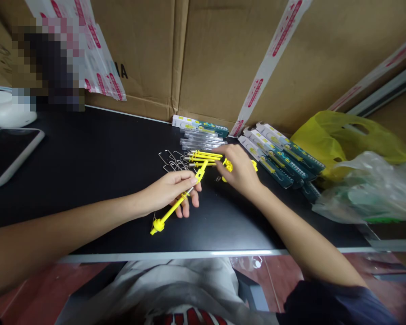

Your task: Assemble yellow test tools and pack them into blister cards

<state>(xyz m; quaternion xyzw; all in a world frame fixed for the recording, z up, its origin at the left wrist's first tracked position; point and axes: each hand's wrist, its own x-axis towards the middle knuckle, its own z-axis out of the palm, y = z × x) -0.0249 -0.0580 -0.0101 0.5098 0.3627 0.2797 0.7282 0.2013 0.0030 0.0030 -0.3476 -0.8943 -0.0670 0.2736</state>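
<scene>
My left hand (181, 187) is closed around a yellow plastic rod tool (171, 210) with a metal section in its middle. The tool slants from a round knob at the lower left up to a flat, slotted end. To its right, my right hand (240, 167) hovers over the table with thumb and index finger apart. Beside its fingertips lie several yellow rods with metal ends (203, 155). Small yellow plastic parts (228, 164) are partly hidden under that hand. A small metal spring (218, 178) lies below them. Bent metal wire hooks (171, 159) are heaped behind my left hand.
Clear plastic tubes (203, 141) lie near a printed box (199, 125) at the back. More printed boxes (280, 155) are stacked right, beside yellow (338, 135) and clear plastic bags (358, 187). A phone (13, 155) rests left. Cardboard (216, 58) stands behind the black table (88, 180).
</scene>
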